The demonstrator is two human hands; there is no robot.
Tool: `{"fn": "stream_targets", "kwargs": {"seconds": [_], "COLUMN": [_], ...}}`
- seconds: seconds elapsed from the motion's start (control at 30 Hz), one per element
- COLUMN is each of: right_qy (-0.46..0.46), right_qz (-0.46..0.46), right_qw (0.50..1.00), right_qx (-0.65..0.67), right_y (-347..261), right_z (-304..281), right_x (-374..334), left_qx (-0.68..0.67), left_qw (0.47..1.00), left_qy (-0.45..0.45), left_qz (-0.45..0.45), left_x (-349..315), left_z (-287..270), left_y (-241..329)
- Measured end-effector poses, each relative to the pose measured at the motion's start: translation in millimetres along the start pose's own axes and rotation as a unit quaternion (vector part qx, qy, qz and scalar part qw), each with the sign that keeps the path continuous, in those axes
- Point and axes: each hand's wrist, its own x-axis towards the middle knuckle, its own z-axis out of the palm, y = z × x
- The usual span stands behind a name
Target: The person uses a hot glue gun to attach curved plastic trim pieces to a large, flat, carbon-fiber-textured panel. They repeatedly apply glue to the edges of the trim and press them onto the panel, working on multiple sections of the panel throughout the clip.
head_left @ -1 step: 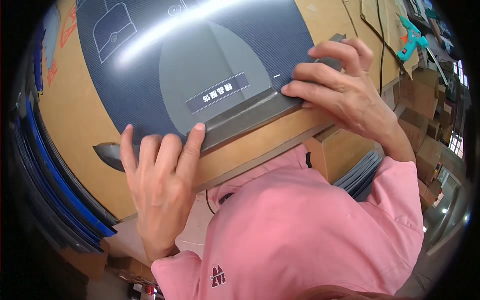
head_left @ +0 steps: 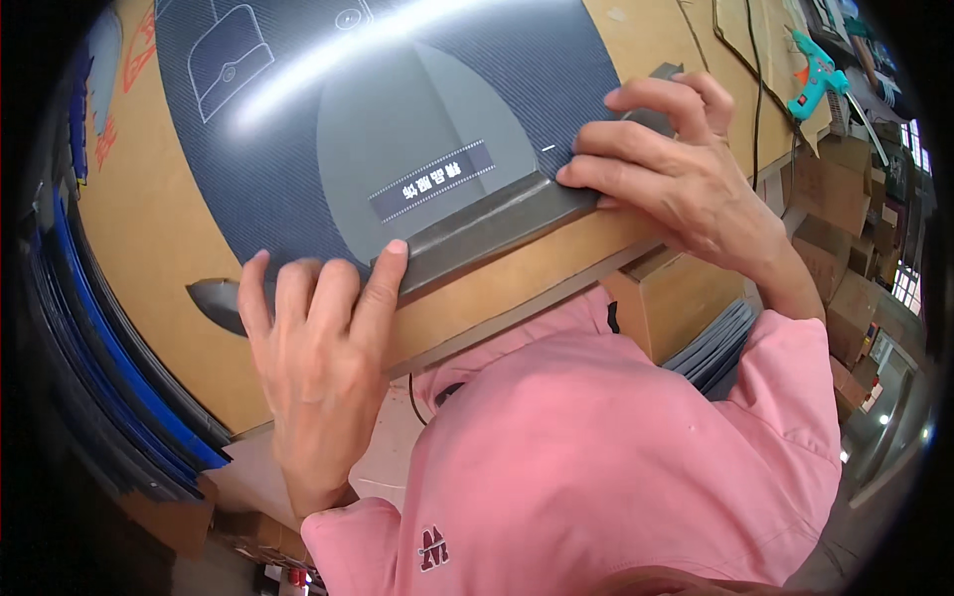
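A glossy dark blue printed sheet (head_left: 278, 189) with a grey arch, a pale label band and white line drawings lies on the table. Along its near edge runs a folded grey flap (head_left: 477, 230), its pointed ends showing beyond both hands. My left hand (head_left: 323, 338) rests palm down with fingers spread, its thumb and fingertips pressing on the flap's left part. On the right part lies my right hand (head_left: 686, 169), its curved fingers apart and their tips against the fold; its thumb is mostly hidden. Neither hand is closed round anything.
The tan table (head_left: 129, 238) has its near edge against me. Blue and black sheets (head_left: 109, 338) are stacked at the left. A teal glue gun (head_left: 817, 79) lies at the far right, near a black cable (head_left: 757, 99). Cardboard boxes (head_left: 830, 184) and grey folded sheets (head_left: 711, 338) stand to the right.
My right hand has shifted very slightly left and away from me along the fold. The left hand and the sheet have hardly moved.
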Motion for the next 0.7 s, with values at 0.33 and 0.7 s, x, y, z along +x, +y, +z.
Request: {"fn": "stream_targets", "kwargs": {"seconds": [0.33,0.7], "right_qy": [0.04,0.011], "right_qz": [-0.008,-0.047], "right_qw": [0.998,0.996], "right_qx": [-0.05,-0.075], "right_y": [2.3,35.3], "right_z": [6.9,4.1], "right_x": [0.8,2.1], "left_qx": [0.015,-0.009], "left_qw": [0.999,0.997], "left_qy": [0.004,0.035], "left_qz": [-0.034,-0.065], "left_x": [-1.3,-6.4], "left_z": [-3.9,4.1], "left_y": [10.8,14.6]}}
